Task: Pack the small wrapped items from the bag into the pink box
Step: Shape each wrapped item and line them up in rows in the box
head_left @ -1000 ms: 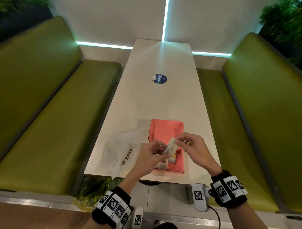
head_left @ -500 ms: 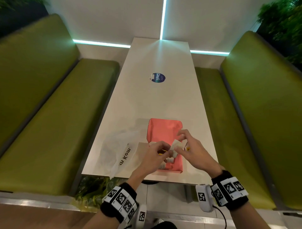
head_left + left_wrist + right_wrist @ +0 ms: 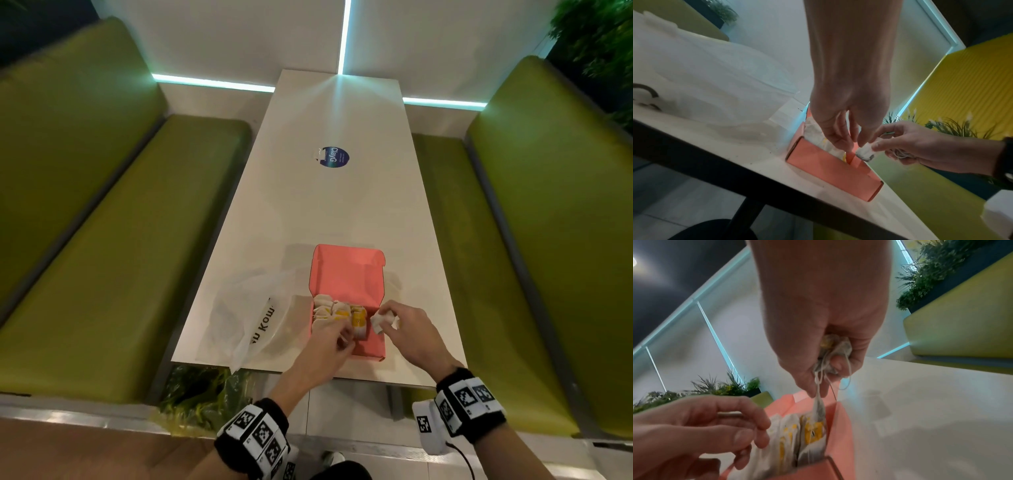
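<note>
The pink box [image 3: 346, 277] lies open near the table's front edge, its lid standing at the far side. Several white-and-yellow wrapped items [image 3: 330, 312] stand packed in its left part. My left hand [image 3: 344, 337] reaches down into the box, its fingertips pinching the top of one packed item [image 3: 785, 439]. Over the box's right wall my right hand [image 3: 383, 322] pinches a white wrapped item [image 3: 381, 321]. More stringed items [image 3: 835, 350] are bunched in its palm. The clear plastic bag [image 3: 246, 315] lies flat to the left of the box.
A long white table [image 3: 329, 212] has green benches [image 3: 102, 240] on both sides and a round blue sticker [image 3: 334, 157] at its middle. Plants [image 3: 202, 394] stand below the front left corner. The box sits close to the front edge.
My hands have parted. The left one dropped from mid-air into the box among the packed items, while the right one drew a wrapped item to the box's right wall.
</note>
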